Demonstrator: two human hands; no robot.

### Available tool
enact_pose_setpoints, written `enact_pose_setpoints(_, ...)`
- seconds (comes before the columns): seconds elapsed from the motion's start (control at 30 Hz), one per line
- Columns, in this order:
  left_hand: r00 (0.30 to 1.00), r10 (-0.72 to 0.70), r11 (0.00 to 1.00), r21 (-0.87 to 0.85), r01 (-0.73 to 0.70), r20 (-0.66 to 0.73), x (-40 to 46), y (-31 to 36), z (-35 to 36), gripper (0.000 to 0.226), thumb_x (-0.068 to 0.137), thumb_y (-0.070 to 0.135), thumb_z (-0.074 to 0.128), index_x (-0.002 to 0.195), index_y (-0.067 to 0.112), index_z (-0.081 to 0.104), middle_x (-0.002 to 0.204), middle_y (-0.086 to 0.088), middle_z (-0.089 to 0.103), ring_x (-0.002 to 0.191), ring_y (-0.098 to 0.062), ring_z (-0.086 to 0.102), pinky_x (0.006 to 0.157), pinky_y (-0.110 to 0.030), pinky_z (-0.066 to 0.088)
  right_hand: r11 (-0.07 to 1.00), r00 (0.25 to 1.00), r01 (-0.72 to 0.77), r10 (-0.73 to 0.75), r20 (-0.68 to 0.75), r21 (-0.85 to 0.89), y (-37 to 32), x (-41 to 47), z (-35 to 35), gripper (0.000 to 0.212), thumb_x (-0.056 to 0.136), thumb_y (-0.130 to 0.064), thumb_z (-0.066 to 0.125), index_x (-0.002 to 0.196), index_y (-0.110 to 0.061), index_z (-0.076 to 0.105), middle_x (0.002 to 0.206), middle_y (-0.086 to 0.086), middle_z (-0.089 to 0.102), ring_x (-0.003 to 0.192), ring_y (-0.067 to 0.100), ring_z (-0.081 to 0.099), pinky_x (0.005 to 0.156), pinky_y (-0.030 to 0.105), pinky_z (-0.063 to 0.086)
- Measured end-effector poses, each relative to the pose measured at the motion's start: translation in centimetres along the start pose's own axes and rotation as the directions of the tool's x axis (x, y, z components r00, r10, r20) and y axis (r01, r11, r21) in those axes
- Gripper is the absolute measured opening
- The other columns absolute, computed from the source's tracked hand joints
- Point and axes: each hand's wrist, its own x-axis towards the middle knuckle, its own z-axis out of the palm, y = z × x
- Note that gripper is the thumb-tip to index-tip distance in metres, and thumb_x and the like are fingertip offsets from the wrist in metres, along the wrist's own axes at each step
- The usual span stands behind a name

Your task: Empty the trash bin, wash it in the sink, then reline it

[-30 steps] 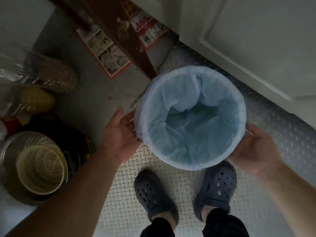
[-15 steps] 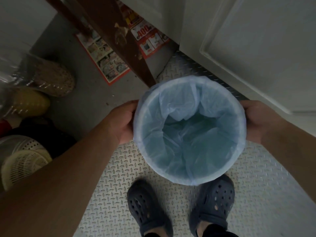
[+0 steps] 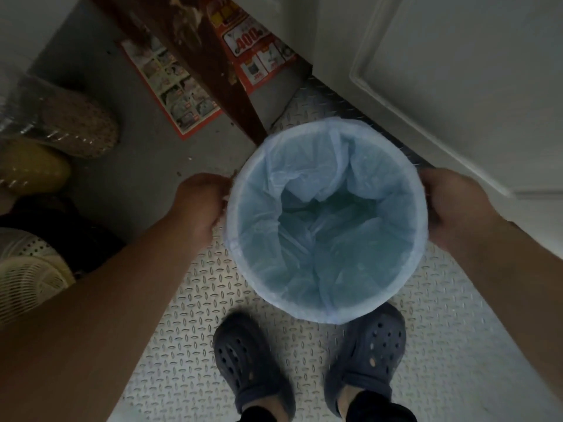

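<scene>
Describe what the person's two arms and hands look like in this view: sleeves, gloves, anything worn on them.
Both forearms are bare all the way to the frame edges, with no sleeve in sight. The left hand and the right hand wear no gloves. No watch, bracelet or ring can be made out, though the picture is dim and slightly blurred, so a thin band could be missed.

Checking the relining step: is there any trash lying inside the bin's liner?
No, the blue liner inside the trash bin shows only crumpled plastic down to the bottom, with no rubbish in it.
</scene>
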Motion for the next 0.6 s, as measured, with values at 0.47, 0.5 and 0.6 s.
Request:
enact_pose_setpoints(0.47,0.938,-0.330,0.924,0.166,0.344,-0.102,-11.3,-4.7,-2.3,0.025,0.098,0.031,0.054,0.089,0.010,0.065,0.089,-0.010,0.067,0.071,-0.023,0.061,0.070,-0.037,0.053,0.908,0.988,-0.139,0.099,-0.118,-0.396,3.1,-11.6,-2.3,0.051,0.099,-0.054,0.035,0.092,-0.013,0.064,0.096,0.013,0.069,0.084,0.026,0.066,0.074,0.039,0.054)
enact_pose_setpoints(0.5,0.938,-0.338,0.893,0.286,0.347,-0.081,-13.0,-5.3,-2.7,0.026,0.097,0.030,0.054,0.088,0.008,0.065,0.091,-0.013,0.069,0.076,-0.027,0.064,0.078,-0.042,0.056,0.899,0.983,-0.163,0.114,-0.141,-0.406,3.7,-13.0,-2.5,0.050,0.099,-0.054,0.035,0.090,-0.013,0.062,0.094,0.013,0.068,0.080,0.025,0.065,0.074,0.039,0.054)
enact_pose_setpoints(0.6,0.941,-0.339,0.785,0.554,0.277,0.010,-18.6,-5.9,-3.8,0.034,0.096,0.030,0.053,0.092,0.000,0.068,0.099,-0.021,0.071,0.094,-0.036,0.068,0.092,-0.048,0.056,0.848,0.973,-0.229,0.217,-0.080,-0.479,4.5,-17.8,-2.1,0.048,0.098,-0.054,0.036,0.089,-0.014,0.062,0.087,0.007,0.067,0.072,0.022,0.065,0.065,0.034,0.053)
